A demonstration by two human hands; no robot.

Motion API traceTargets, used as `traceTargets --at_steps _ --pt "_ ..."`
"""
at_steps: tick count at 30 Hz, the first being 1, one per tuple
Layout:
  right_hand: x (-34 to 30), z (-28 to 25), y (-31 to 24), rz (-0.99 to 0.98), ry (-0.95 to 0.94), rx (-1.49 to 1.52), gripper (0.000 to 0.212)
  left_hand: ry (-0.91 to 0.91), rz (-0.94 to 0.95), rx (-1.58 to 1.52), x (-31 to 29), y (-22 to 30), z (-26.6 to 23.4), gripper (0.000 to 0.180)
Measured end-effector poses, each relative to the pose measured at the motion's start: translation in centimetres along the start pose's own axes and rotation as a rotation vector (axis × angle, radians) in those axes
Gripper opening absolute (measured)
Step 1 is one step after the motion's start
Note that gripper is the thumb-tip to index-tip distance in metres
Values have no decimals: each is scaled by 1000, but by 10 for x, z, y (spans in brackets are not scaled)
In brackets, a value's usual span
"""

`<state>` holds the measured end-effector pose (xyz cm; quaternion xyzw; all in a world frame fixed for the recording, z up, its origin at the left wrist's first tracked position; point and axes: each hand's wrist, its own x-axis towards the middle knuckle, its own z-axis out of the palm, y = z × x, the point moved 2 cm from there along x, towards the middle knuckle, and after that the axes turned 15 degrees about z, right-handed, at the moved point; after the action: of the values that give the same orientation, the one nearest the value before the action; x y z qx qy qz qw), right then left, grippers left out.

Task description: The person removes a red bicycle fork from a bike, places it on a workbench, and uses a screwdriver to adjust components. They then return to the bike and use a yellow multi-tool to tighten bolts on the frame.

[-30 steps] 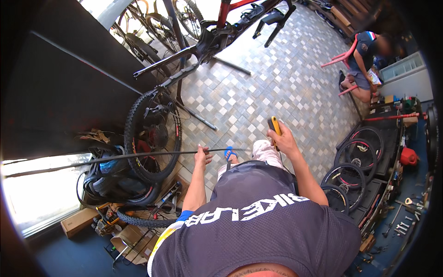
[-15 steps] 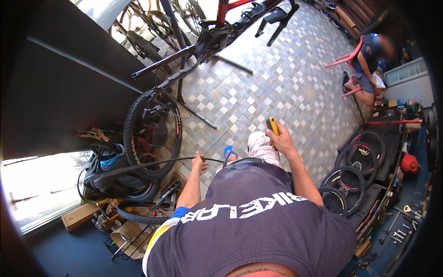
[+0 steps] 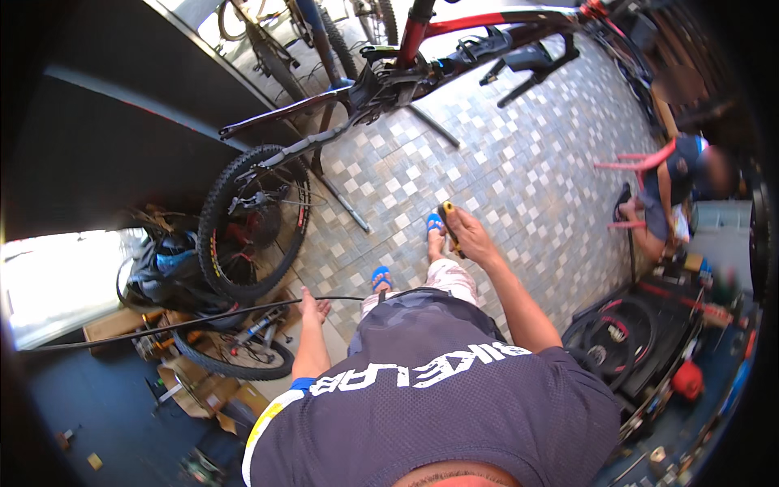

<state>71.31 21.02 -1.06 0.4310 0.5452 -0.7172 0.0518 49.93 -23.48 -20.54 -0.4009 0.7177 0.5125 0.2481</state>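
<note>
Biggest first: we have the bike frame (image 3: 411, 40) up beyond both sets of fingers, and the wheel (image 3: 208, 235) beyond the left fingers and off to their left. Down in size to the black cord (image 3: 243, 311): it runs away leftward from our left hand (image 3: 312, 308) and shows again just right of those fingers, toward our waist. Those fingers are loosely spread, and we can't tell whether they pinch it. We'd call it light, bendy and tough, apt to sag and whip between holds; thumb and forefinger near the free stretch should do. Smallest, the yellow-black tool (image 3: 448, 222), and here our right hand (image 3: 472, 235) has its fingers wrapped firmly round it. Compact, stiff, a bit weighty, we reckon, smooth-sided and hard to break; best held round the middle of the body.

And there's the change from half a second back! The frame sits further right in our view, the cord has dropped from across the wheel to just under it, our left fingers are lower and further left, the tool has swung leftward, and a second blue sandal (image 3: 435, 222) has appeared beside it.
</note>
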Motion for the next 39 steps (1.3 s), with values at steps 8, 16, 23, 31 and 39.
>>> traceTargets --at_steps 8,16,23,31,39 --pt "89 -45 -80 327 -362 165 95 -100 371 12 -127 10 107 56" --pt "97 -43 -125 261 -621 495 99 -716 1146 200 -298 165 289 56" --pt "114 -21 -131 237 -661 502 102 -856 1246 281 -320 198 302 69" --pt "143 14 -113 188 -620 453 83 -801 1251 269 -283 194 307 65" --pt "174 55 -54 118 -149 146 51 -940 1182 306 -208 180 304 46"
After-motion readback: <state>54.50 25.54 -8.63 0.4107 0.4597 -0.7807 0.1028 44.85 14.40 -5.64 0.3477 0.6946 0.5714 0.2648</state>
